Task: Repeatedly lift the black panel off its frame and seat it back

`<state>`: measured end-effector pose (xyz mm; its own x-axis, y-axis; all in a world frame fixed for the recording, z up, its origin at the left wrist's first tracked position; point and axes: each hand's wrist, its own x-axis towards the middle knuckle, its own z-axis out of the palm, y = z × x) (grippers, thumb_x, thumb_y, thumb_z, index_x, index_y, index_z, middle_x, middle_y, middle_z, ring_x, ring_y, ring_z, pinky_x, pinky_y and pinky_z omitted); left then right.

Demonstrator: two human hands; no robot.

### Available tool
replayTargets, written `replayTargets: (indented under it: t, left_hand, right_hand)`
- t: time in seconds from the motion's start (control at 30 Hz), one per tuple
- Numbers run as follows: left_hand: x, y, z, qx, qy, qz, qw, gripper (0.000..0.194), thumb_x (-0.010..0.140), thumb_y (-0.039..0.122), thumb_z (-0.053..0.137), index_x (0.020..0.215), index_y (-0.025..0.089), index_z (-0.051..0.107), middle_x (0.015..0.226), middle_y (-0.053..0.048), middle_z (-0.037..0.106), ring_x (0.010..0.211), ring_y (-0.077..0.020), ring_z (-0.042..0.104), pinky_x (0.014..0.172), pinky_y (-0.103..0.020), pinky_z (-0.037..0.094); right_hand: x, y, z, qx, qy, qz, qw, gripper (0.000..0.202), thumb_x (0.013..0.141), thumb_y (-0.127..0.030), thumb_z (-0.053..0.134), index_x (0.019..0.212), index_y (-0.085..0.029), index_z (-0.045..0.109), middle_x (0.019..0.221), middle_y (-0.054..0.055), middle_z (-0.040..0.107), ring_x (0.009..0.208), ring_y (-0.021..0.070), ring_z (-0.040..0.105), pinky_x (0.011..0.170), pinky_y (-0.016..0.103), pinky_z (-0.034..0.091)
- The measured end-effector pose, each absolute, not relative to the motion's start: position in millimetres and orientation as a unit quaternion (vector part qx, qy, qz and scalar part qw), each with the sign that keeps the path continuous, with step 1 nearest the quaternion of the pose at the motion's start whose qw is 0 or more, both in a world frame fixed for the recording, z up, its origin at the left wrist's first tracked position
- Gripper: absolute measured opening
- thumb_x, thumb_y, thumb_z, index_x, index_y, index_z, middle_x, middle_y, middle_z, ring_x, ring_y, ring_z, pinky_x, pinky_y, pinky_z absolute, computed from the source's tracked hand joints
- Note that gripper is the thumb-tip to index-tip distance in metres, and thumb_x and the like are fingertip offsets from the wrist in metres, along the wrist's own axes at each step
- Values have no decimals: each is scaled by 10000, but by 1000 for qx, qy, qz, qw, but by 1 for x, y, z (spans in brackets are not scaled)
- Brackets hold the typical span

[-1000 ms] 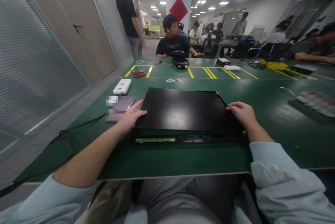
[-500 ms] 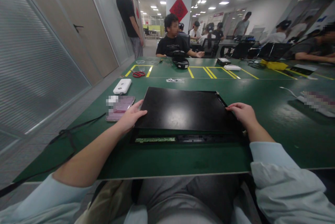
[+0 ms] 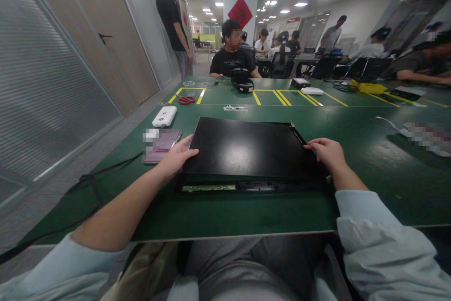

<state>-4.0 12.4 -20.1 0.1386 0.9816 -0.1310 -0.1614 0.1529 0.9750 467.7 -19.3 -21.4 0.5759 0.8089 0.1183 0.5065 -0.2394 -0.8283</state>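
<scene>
A flat black display panel (image 3: 243, 146) lies slightly askew over a black frame (image 3: 282, 186), which shows along the near side and the right. A green circuit board strip (image 3: 208, 188) sits in the frame's near edge, left of the middle. My left hand (image 3: 179, 153) grips the panel's left edge, thumb on top and the other fingers mostly hidden beyond it. At the right side, my right hand (image 3: 326, 150) pinches the frame's edge beside the panel; its fingertips are closed together there.
Left of the panel lie a phone (image 3: 162, 146) and a white power bank (image 3: 165, 116). Red-handled scissors (image 3: 186, 100), a black case (image 3: 243, 85) and a white device (image 3: 312, 90) rest farther back. A person (image 3: 232, 59) sits across the green table (image 3: 246, 221).
Both my hands and the panel stay nearly still. Across the table, the seated person's outstretched hand has dropped out of sight.
</scene>
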Motion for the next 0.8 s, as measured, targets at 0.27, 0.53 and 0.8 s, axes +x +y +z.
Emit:
replayTargets:
  t: [0.27,0.53,0.8]
  left_hand:
    - [-1,4,-4,441,481,447,612,948,740,34,737,1596,158,348,980,-114,818,817,-254,792,733,-313,645]
    - [-3,8,-10,448,474,459,604,952,729,35,735,1590,136,343,1023,-129,809,785,-246,789,690,-312,641]
    - [-8,13,-19,473,475,447,592,935,735,72,750,1569,152,336,895,-97,803,627,-225,759,594,-318,628]
  right_hand:
    - [463,-22,-17,-771,-417,172,449,160,596,-270,659,708,-205,753,775,80,774,403,120,470,386,260,355]
    - [463,-22,-17,-774,-417,179,442,170,624,-250,640,747,-201,746,841,83,786,380,109,458,396,275,376]
    - [466,-21,-19,-772,-421,179,441,196,624,-251,636,774,-195,749,858,87,787,396,113,471,412,278,397]
